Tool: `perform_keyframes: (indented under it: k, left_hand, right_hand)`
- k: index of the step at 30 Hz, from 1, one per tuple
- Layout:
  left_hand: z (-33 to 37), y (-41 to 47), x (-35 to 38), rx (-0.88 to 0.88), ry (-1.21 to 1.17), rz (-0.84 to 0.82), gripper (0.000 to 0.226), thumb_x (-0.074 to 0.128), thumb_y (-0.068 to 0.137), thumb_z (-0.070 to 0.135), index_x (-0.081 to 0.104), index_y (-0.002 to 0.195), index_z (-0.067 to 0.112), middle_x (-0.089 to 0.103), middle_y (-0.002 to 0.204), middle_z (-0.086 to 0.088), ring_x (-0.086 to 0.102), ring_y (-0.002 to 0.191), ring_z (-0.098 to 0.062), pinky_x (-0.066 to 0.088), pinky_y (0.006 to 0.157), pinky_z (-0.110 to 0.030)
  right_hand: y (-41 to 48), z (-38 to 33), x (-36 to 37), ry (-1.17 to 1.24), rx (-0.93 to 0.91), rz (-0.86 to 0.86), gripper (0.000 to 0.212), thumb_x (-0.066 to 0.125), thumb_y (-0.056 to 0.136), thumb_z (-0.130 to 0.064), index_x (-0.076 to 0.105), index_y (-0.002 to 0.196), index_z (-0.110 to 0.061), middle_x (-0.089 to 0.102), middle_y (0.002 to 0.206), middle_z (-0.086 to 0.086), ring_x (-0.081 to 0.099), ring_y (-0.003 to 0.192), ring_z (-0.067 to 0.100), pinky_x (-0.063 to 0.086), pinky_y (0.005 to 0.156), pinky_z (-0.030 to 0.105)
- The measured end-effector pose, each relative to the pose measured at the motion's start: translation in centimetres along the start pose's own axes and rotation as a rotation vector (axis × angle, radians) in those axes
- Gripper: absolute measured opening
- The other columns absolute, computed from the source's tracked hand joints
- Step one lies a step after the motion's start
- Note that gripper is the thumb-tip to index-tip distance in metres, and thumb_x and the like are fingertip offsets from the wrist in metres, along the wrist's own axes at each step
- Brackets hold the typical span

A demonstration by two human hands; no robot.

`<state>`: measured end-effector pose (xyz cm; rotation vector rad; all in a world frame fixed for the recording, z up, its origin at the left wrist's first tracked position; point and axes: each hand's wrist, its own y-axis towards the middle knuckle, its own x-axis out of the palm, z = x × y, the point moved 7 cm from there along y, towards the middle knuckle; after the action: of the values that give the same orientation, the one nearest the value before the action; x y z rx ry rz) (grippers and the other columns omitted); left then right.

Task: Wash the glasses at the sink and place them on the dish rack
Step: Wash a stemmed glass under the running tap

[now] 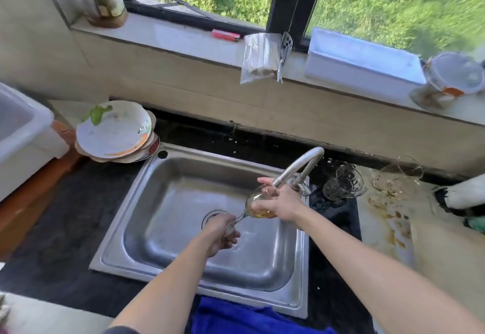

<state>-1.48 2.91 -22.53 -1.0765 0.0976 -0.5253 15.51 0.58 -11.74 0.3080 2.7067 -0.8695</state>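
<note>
We hold a stemmed glass (pixel 258 206) over the sink (pixel 147 176), above the right half of the basin and just right of the drain (pixel 214 217). The glass is tilted, with its bowl higher and toward the sink's right rim and its stem slanting down toward the drain. A little amber liquid sits in the bowl.

Our left hand (pixel 221 234) grips the low end of the glass, fingers curled together round the stem and foot. Our right hand (pixel 282 201) wraps the bowl, fingers and thumb clamped round it near the mouth. That hand lies right under the spout of the faucet (pixel 296 168), which arches in from the sink's right rim. We cannot tell whether water is running.

On the counter just right of the sink stands a cut glass (pixel 343 182), and farther right, on a stained pale surface, there is another clear glass (pixel 393 181). At the sink's back left corner a stack of dirty plates (pixel 115 131) rests with a scrap of green leaf on top. Left of that is a white plastic tub (pixel 23 129). A blue cloth (pixel 236 318) hangs at the sink's front edge. Behind the sink, on the windowsill, lie a pink lighter (pixel 225 35), a clear plastic bag (pixel 259 58) and a white box (pixel 364 58).
</note>
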Motion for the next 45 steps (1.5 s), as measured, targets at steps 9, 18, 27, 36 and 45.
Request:
perform_keyframes:
  k: [9, 18, 27, 36, 45]
  left_hand:
    - [0.3, -0.1, -1.7, 0.093, -0.134, 0.099, 0.014, 0.047, 0.100, 0.017, 0.051, 0.112, 0.014, 0.062, 0.067, -0.015, 0.048, 0.047, -0.020, 0.037, 0.041, -0.020]
    - [1.6, -0.6, -0.8, 0.184, -0.305, 0.145, 0.015, 0.045, 0.098, 0.003, 0.047, 0.110, 0.012, 0.058, 0.065, -0.016, 0.050, 0.046, -0.021, 0.039, 0.037, -0.021]
    - [1.9, -0.2, 0.5, 0.164, -0.337, 0.106, 0.014, 0.043, 0.100, 0.004, 0.045, 0.111, 0.012, 0.053, 0.074, -0.017, 0.049, 0.057, -0.023, 0.042, 0.047, -0.027]
    - [0.8, -0.1, 1.2, 0.092, -0.293, 0.062, 0.005, 0.047, 0.099, 0.011, 0.049, 0.102, 0.009, 0.051, 0.071, -0.015, 0.047, 0.057, -0.023, 0.044, 0.048, -0.028]
    - [1.2, -0.3, 0.9, 0.029, -0.244, 0.015, 0.013, 0.049, 0.098, 0.017, 0.052, 0.103, 0.005, 0.060, 0.081, -0.020, 0.059, 0.065, -0.029, 0.051, 0.051, -0.030]
  right_hand:
    - [0.1, -0.6, 1.3, -0.110, -0.055, -0.033, 0.062, 0.084, 0.072, -0.035, 0.053, 0.125, -0.030, 0.052, 0.122, -0.001, 0.056, 0.107, 0.015, 0.057, 0.086, 0.036]
    - [0.3, 0.1, -0.1, 0.129, -0.003, 0.105, 0.059, 0.086, 0.066, -0.041, 0.059, 0.115, -0.021, 0.066, 0.103, -0.002, 0.065, 0.094, 0.014, 0.061, 0.072, 0.037]
    - [0.0, 0.0, -1.3, 0.059, -0.033, 0.120, 0.059, 0.087, 0.062, -0.047, 0.058, 0.108, -0.024, 0.065, 0.099, -0.004, 0.065, 0.092, 0.014, 0.059, 0.072, 0.033]
    - [-0.2, -0.7, -1.5, 0.081, -0.054, 0.076, 0.050, 0.087, 0.068, -0.034, 0.061, 0.107, -0.018, 0.063, 0.094, -0.002, 0.064, 0.089, 0.016, 0.058, 0.061, 0.030]
    - [0.4, -0.7, -1.6, 0.050, -0.042, 0.016, 0.058, 0.089, 0.064, -0.034, 0.059, 0.113, -0.026, 0.065, 0.107, 0.002, 0.064, 0.097, 0.018, 0.060, 0.078, 0.040]
